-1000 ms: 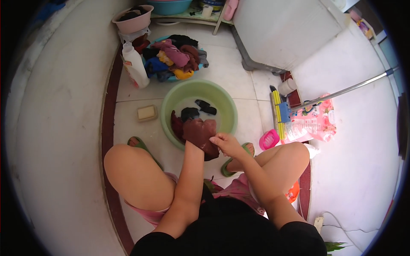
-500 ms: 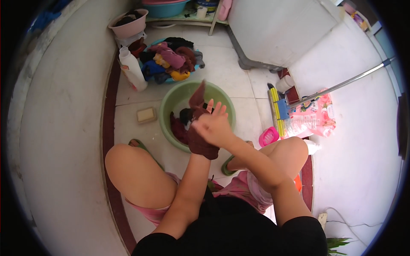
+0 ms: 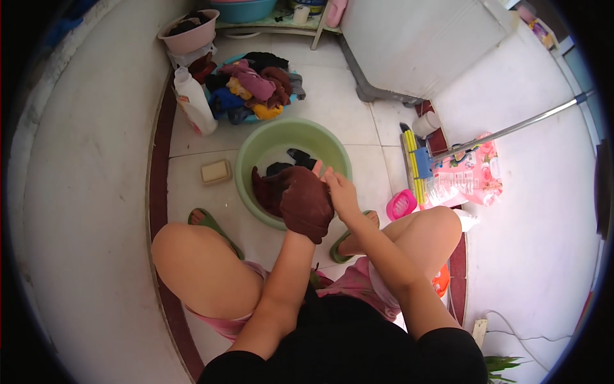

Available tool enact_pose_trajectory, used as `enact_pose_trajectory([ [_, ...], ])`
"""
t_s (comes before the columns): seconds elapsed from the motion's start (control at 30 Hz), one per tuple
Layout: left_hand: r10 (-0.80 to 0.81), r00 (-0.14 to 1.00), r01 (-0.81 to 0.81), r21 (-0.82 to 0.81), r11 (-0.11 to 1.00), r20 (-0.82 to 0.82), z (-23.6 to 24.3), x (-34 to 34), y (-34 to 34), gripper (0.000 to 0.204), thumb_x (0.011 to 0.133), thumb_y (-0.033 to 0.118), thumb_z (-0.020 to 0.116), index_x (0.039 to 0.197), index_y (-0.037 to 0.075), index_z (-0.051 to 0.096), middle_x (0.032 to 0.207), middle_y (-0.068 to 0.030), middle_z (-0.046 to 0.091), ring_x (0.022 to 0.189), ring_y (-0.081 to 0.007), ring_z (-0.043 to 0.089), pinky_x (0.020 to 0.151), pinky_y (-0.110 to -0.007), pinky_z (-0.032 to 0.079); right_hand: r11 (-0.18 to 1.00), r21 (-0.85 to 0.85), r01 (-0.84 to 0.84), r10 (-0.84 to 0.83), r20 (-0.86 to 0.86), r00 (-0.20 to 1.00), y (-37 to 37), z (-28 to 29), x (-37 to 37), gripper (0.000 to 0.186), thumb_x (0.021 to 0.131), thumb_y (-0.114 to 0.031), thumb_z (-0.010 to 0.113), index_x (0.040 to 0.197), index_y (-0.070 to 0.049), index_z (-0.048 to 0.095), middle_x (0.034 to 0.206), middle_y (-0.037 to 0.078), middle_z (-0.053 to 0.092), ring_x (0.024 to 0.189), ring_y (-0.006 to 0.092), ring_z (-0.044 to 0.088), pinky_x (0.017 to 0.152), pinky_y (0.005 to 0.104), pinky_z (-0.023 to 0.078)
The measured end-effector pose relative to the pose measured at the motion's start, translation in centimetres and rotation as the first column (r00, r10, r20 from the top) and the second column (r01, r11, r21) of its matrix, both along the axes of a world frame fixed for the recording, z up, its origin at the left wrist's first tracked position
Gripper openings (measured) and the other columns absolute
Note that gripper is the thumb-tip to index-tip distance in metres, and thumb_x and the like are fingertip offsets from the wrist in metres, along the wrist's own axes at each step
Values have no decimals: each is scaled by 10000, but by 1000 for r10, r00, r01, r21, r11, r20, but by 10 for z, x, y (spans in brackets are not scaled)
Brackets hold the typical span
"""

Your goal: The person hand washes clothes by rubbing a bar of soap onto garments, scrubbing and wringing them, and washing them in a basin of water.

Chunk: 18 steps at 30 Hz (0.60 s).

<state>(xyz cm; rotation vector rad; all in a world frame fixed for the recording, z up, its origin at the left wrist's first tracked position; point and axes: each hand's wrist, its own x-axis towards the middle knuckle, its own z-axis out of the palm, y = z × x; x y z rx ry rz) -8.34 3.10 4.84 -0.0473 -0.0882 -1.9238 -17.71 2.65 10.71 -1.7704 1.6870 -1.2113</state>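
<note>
A dark brown, stretchy sock-like garment is pulled over my left hand down to the wrist. The cloth hides most of that hand's fingers. My right hand is at the garment's right side, its fingers bent against the edge. Both hands are above the near part of a green basin. Inside the basin lie a dark maroon cloth and black pieces of cloth, with some light-coloured water or suds around them.
On the left are a soap bar and a white bottle. Beyond them, a blue basin heaped with clothes and a pink basin. On the right: a mop head, pink packet, and pink brush-like item.
My right hand has moved right and down, from across the front of the garment to its right edge. The upright strip of brown cloth above the basin no longer shows.
</note>
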Motion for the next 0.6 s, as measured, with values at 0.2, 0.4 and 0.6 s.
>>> enact_pose_trajectory([
  [0.2, 551, -102, -199, -559, 805, 829, 39, 7, 5, 137, 840, 104, 575, 946, 65, 496, 1204, -117, 579, 927, -213, 628, 695, -315, 504, 523, 691, -499, 22, 574, 818, -11, 32, -20, 314, 878, -393, 605, 843, -83, 577, 647, -39, 427, 439, 55, 329, 399, 203, 230],
  [0.4, 808, -360, 167, -819, 548, 467, 145, 20, 8, 208, 739, 39, 577, 938, 98, 594, 895, -49, 660, 796, -240, 638, 670, -322, 498, 734, 561, -382, -125, 665, 737, -46, 69, -28, 222, 886, -232, 609, 763, -58, 548, 610, -10, 520, 379, 48, 325, 354, 218, 238],
  [0.6, 678, -461, 290, -624, 725, 573, 130, 18, -10, 141, 762, 142, 579, 895, 106, 607, 846, -67, 658, 759, -251, 640, 640, -345, 498, 781, 613, -119, -559, 771, 304, -89, 58, -62, 188, 874, -222, 577, 738, -105, 522, 579, -25, 493, 356, 70, 303, 353, 229, 233],
])
